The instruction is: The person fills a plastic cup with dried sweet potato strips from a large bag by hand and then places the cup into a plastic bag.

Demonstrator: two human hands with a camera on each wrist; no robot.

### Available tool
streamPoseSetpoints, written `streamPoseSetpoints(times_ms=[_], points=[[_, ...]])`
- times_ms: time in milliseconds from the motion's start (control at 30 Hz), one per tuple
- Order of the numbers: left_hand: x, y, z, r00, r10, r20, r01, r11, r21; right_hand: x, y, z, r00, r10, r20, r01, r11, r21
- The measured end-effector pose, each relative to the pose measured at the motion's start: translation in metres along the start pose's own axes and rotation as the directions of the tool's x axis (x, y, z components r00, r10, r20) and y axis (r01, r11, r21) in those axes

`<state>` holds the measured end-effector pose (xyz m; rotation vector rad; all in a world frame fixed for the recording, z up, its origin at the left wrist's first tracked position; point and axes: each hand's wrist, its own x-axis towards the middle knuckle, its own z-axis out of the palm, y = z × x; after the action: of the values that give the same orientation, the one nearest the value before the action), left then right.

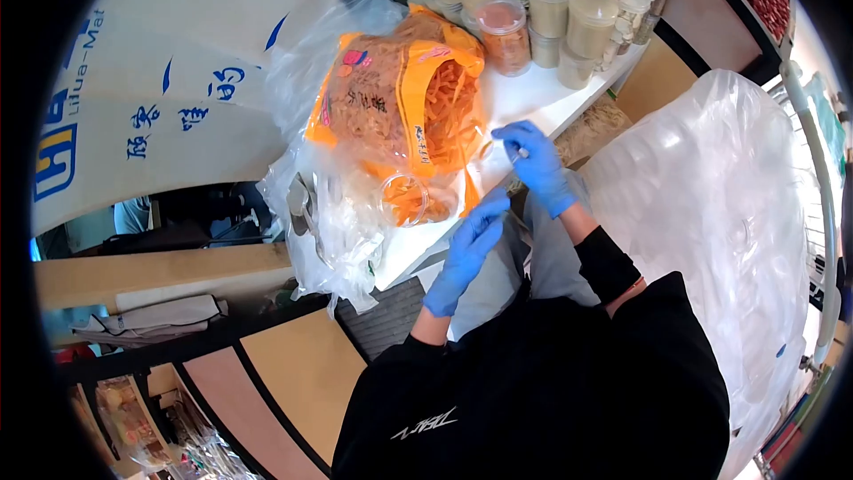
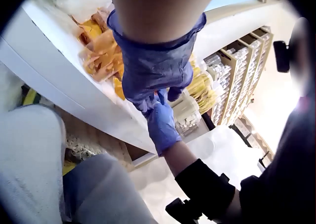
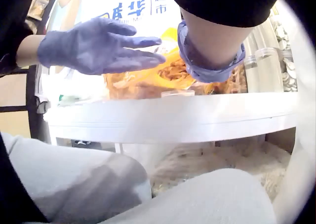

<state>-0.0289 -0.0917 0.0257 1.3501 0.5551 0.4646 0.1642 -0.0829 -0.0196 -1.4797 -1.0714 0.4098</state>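
My left hand (image 1: 471, 253), in a blue glove, is held near the table's front edge with its fingers straight and apart in the right wrist view. My right hand (image 1: 538, 164), also gloved in blue, hovers at the right of the table edge, fingers loosely bent and pointing toward the bag. An orange and clear bag (image 1: 369, 124) lies on the table, its mouth showing dried orange strips (image 1: 449, 107). Just in front of the bag, a clear round tub (image 1: 435, 206) holds similar strips, close to my left fingertips. In the right wrist view, my right fingers are hidden behind the wrist.
Lidded clear jars (image 1: 551, 9) crowd the back right of the white table (image 1: 524, 102), one with reddish contents (image 1: 504, 31). Crumpled clear plastic (image 1: 333, 249) hangs over the left edge. A large plastic-wrapped bundle (image 1: 693, 204) stands at the right.
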Motion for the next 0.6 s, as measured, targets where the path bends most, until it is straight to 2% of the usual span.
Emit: streamPoseSetpoints(times_ms=[33, 67, 100, 200, 300, 500, 600], points=[[-0.01, 0.005, -0.003, 0.998, -0.059, 0.027, 0.058, 0.998, 0.035, 0.006, -0.005, -0.002, 0.999, 0.005, -0.051, -0.002, 0.999, 0.052], [-0.018, 0.003, -0.005, 0.998, -0.045, 0.032, 0.043, 0.998, 0.043, 0.013, -0.011, -0.004, 0.995, 0.012, -0.103, -0.001, 0.995, 0.104], [-0.026, -0.001, -0.007, 0.999, -0.031, 0.037, 0.029, 0.998, 0.05, 0.018, -0.019, -0.006, 0.994, 0.061, -0.085, -0.049, 0.988, 0.144], [-0.044, 0.0, -0.012, 0.998, -0.049, 0.041, 0.046, 0.997, 0.066, 0.032, -0.007, -0.01, 0.981, -0.148, 0.122, 0.171, 0.961, -0.217], [-0.052, 0.013, -0.014, 0.999, -0.048, 0.018, 0.047, 0.997, 0.065, 0.027, 0.0, -0.006, 0.91, -0.189, 0.368, 0.349, 0.827, -0.44], [-0.067, 0.025, -0.023, 0.999, 0.04, -0.001, -0.04, 0.991, 0.126, 0.034, 0.002, 0.009, 0.91, -0.076, 0.407, 0.318, 0.757, -0.571], [-0.07, 0.033, -0.024, 0.998, 0.062, -0.018, -0.06, 0.99, 0.131, 0.043, -0.005, 0.008, 0.853, -0.016, 0.522, 0.375, 0.715, -0.59]])
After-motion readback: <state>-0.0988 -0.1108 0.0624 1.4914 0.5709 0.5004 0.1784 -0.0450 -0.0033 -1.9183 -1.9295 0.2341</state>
